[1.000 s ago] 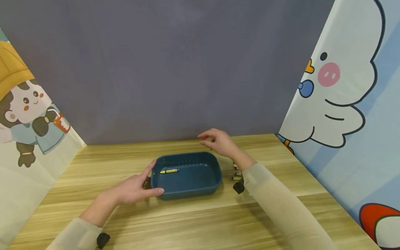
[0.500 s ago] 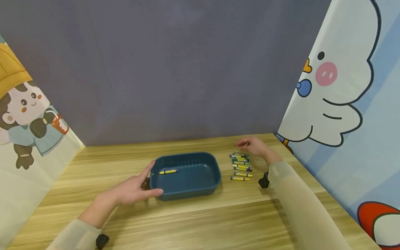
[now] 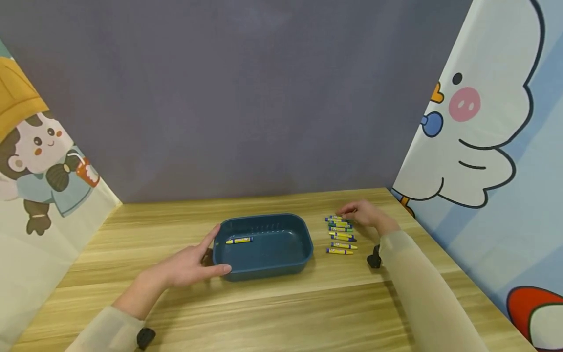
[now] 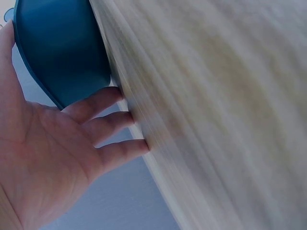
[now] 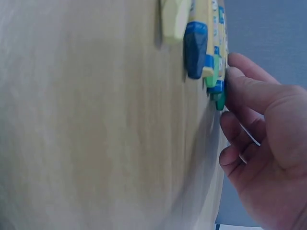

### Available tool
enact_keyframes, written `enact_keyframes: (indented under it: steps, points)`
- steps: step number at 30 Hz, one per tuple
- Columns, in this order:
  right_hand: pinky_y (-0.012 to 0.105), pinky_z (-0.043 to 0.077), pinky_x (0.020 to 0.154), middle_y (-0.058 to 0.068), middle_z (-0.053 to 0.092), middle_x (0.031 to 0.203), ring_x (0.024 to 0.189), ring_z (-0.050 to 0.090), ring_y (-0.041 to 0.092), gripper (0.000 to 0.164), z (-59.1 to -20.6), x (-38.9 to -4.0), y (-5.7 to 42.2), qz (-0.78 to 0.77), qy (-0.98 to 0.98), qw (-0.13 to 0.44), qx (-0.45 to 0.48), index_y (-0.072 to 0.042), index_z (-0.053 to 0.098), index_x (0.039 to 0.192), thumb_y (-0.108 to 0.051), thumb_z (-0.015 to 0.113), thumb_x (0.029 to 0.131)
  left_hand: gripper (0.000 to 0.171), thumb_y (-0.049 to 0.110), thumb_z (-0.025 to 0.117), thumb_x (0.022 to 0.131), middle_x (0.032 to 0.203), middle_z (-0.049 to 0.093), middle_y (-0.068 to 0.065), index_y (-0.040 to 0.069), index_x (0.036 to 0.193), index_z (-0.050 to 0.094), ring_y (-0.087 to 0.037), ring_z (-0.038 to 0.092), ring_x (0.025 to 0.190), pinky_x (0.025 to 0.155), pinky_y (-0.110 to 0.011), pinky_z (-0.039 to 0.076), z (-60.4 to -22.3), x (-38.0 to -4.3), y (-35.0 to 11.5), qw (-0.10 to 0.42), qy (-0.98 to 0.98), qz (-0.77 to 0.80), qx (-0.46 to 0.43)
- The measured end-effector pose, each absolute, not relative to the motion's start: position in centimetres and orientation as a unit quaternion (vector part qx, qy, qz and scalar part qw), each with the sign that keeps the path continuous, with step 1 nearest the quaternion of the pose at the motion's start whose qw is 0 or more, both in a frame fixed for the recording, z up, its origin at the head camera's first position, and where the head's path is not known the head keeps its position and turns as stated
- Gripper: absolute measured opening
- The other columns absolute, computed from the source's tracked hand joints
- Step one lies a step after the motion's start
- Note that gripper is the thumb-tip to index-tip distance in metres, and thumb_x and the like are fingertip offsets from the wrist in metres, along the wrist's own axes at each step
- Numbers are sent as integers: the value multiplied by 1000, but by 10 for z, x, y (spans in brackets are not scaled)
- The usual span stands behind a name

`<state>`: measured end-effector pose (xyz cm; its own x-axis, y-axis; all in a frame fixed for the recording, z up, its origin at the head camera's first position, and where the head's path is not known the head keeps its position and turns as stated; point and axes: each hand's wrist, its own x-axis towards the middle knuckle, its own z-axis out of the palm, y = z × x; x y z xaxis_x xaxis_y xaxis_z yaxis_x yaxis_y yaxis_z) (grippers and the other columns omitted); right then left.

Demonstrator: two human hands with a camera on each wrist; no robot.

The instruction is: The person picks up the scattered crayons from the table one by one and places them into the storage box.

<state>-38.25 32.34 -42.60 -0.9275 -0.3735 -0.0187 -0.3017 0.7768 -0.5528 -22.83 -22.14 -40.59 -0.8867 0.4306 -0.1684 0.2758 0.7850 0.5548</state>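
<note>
1. Three fingers of the left hand (image 3: 186,266) reach down outside the blue tray (image 3: 268,272), tips at the tabletop, a detail caught by the left wrist view; the head view shows only the thumb and forefinger, spread wide and straight against the rim at the tray's left end, gripping nothing.
2. The right wrist view looks along the crayon tips, among them a pale yellow crayon (image 5: 173,21) and a dark blue crayon (image 5: 195,50). Thumb and forefinger of the right hand (image 3: 365,214) lie close together at the far crayons, other fingers bent; whether they pinch one cannot be told.
3. Right of the tray, a row of crayons (image 3: 341,235) runs from near to far on the wood-grain table (image 3: 264,318), the farthest partly covered by the right hand. The tray's right wall stands between the row and a lone yellow crayon (image 3: 239,240) inside.
4. A grey backdrop (image 3: 264,98) rises at the far side, flanked by a cartoon-printed left panel (image 3: 26,264) and right panel (image 3: 536,171).
5. The lone crayon lies left of centre in the tray, long axis left to right, tip pointing left. The row's crayons lie roughly parallel, the two nearest pointing right.
</note>
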Motion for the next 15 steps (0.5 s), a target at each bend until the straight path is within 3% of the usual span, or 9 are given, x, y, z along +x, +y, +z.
enact_keyframes:
  steps: [15]
  points:
    - [65,49,116,23,73,141,135,65,48,29,-430,-380,341,-284,939,58,-185,-5,78,135,-13,67,109,120,70,70,99,142,72,-17,24,178,-8,-27,72,122,106,-56,56,-407,-228,-222,145,932,273,189]
